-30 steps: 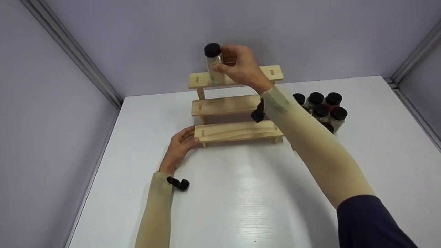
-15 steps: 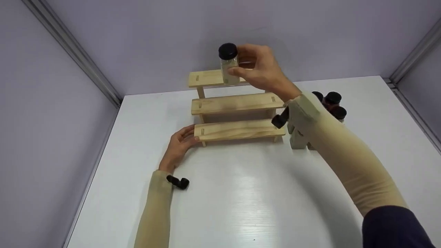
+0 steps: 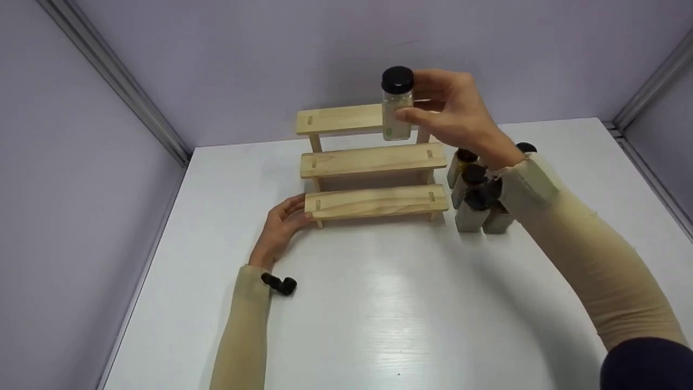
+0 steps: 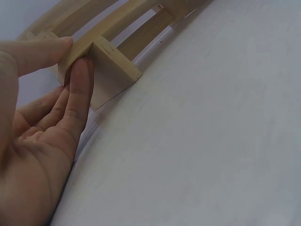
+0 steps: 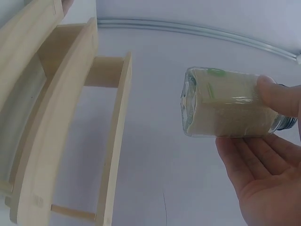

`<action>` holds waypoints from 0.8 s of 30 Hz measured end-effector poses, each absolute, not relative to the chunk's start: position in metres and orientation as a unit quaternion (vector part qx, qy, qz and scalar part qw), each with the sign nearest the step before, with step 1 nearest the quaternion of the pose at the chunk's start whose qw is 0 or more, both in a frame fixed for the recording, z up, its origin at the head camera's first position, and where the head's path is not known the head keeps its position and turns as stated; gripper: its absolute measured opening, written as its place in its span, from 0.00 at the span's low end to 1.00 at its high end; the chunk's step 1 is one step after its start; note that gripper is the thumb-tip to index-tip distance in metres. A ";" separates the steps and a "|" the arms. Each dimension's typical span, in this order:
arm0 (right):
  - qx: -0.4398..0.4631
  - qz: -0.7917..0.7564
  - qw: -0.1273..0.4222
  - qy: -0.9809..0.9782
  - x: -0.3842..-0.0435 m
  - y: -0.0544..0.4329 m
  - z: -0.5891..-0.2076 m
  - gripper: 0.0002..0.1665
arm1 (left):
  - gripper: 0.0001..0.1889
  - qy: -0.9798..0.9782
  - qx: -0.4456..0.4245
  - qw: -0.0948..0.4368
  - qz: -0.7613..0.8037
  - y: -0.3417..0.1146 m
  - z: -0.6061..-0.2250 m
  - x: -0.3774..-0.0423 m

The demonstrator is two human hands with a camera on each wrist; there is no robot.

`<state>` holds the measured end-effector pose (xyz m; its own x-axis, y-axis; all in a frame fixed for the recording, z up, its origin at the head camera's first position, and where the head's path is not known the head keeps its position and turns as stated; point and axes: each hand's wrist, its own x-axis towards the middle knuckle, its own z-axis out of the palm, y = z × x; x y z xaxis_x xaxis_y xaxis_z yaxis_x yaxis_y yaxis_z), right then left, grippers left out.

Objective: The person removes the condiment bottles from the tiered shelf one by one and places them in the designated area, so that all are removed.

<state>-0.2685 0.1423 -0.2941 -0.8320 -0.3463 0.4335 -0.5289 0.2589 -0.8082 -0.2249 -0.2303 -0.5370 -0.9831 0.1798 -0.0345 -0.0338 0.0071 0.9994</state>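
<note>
A three-step wooden display rack [image 3: 373, 161] stands against the back wall. My left hand [image 3: 280, 232] grips the left end of its lowest step [image 4: 117, 23], with the thumb [image 4: 40, 55] above and fingers underneath. In my right hand [image 3: 455, 111] is a square glass spice jar [image 3: 397, 116] with a black lid, pinched between thumb and fingers. The jar [image 5: 230, 101] holds pale beige powder and is upright in the head view. It hangs apart from the rack's top step [image 5: 117, 136], in front of that step's right part in the head view.
Several black-lidded spice jars [image 3: 472, 214] stand bunched on the white table [image 3: 346, 314] right of the rack. My right forearm [image 3: 590, 249] passes over them and hides some. Pale walls [image 3: 243, 65] close off the back and sides.
My right hand has carried the jar rightward along the top step, from its left part towards its right end. The left hand keeps its grip on the lowest step.
</note>
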 end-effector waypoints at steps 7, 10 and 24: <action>0.262 0.553 0.094 -0.785 -0.265 0.173 -0.294 0.26 | 0.33 0.703 0.054 0.074 0.705 -0.234 -0.537 -0.223; 0.254 0.558 0.100 -0.784 -0.264 0.186 -0.295 0.26 | 0.33 0.700 0.057 0.074 0.708 -0.234 -0.537 -0.224; 0.237 0.586 0.142 -0.762 -0.249 0.255 -0.297 0.27 | 0.33 0.689 0.043 0.082 0.718 -0.231 -0.539 -0.225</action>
